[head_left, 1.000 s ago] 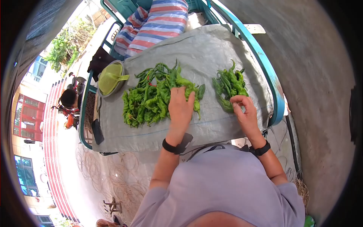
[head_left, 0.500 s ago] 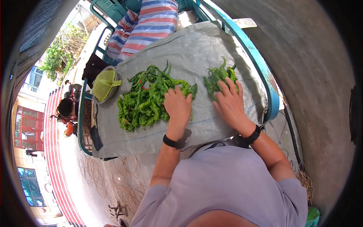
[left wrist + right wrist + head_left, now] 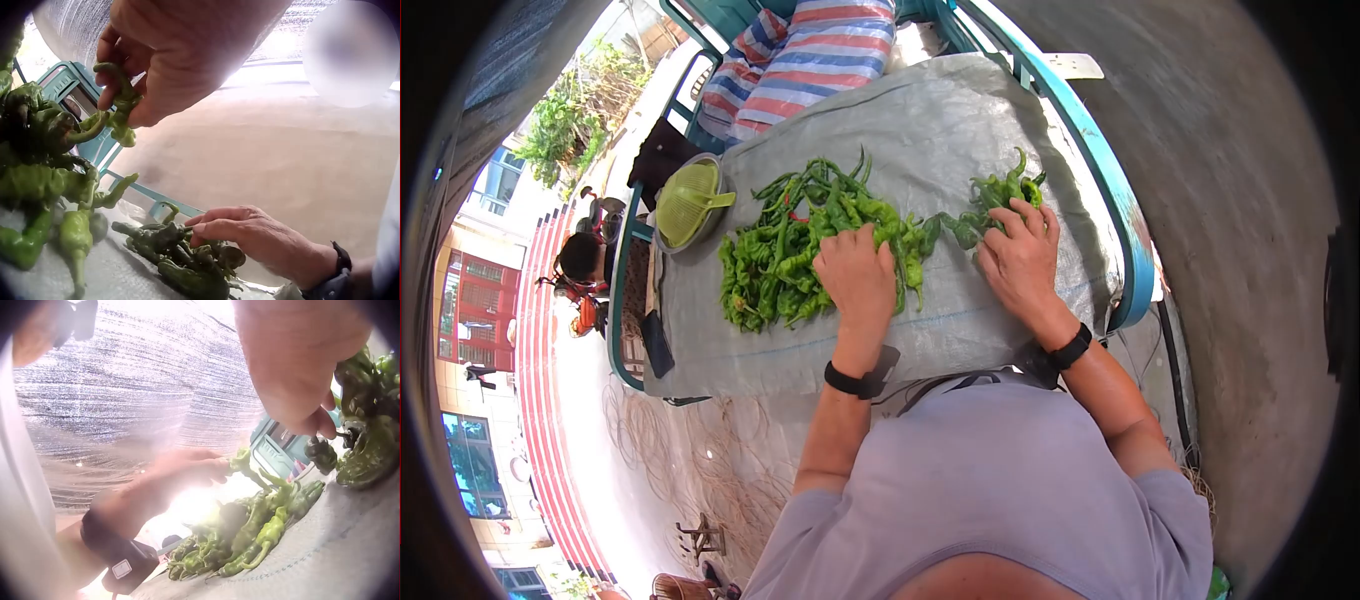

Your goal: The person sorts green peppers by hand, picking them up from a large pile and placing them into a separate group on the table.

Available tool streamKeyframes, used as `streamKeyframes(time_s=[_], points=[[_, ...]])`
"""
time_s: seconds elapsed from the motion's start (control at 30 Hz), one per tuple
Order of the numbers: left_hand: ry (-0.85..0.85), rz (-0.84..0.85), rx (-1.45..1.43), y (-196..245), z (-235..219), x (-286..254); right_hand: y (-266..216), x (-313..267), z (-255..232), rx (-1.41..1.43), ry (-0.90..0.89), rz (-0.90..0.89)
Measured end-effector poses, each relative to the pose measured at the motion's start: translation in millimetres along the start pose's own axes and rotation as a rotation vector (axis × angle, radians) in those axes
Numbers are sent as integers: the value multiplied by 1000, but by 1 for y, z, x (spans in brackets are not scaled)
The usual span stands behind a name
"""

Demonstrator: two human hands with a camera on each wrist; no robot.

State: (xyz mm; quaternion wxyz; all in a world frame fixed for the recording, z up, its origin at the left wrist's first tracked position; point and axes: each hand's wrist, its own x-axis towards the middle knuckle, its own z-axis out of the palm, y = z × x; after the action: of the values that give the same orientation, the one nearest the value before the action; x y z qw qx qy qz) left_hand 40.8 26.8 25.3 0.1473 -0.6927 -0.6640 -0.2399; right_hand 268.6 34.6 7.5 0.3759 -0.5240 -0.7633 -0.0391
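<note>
Over the near right part of the large pile of green peppers [image 3: 775, 265], the left hand [image 3: 858, 278] is held palm down. In the left wrist view that hand [image 3: 175, 62] pinches one curled green pepper [image 3: 127, 103] between thumb and fingers. The right hand [image 3: 1025, 268] rests its loosely bent fingers on the smaller pepper pile [image 3: 992, 188] at the right. Seen from the left wrist, the right hand [image 3: 265, 240] has its fingertips on the top of that pile [image 3: 194, 281]. Its palm side is partly hidden.
A yellow-green strainer [image 3: 690, 205] sits in a bowl at the cloth's left edge, and a dark phone-like slab [image 3: 657, 345] lies below. Teal rails [image 3: 1090, 140] border the grey cloth [image 3: 960, 100]. Striped bags [image 3: 815, 65] stand behind.
The right hand has gone from bent fingers at the small pile's near edge to lying over it. Peppers there now reach left to the large pile. The left hand has shifted slightly left.
</note>
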Motion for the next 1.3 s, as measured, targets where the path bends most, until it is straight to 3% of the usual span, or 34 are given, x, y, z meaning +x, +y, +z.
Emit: streamKeyframes(time_s=[0.07,0.23,0.4,0.5,0.57,0.73,0.93,1.07,1.2,1.3], points=[[-81,-15,47,-14,18,-10,-6,7,-4,18,47,-3],[-2,28,27,-15,18,-11,-18,28,5,106,127,3],[-69,-16,-35,-14,16,-15,-31,50,44,124,167,39],[-55,-3,-34,-14,15,-18,-38,45,75,-55,-68,-4],[-60,-11,-31,-15,13,-21,-40,43,79,-47,-67,-38],[-37,-45,-92,-13,13,-28,-30,41,59,-32,-186,-74],[7,21,-205,-1,2,-19,-17,18,13,56,-35,-92],[39,90,-325,13,-8,-8,-3,-7,-33,28,62,10],[-167,-3,-740,45,-18,-1,15,-38,-52,20,71,121],[-443,173,-795,57,5,-7,22,-54,-49,29,45,177]])
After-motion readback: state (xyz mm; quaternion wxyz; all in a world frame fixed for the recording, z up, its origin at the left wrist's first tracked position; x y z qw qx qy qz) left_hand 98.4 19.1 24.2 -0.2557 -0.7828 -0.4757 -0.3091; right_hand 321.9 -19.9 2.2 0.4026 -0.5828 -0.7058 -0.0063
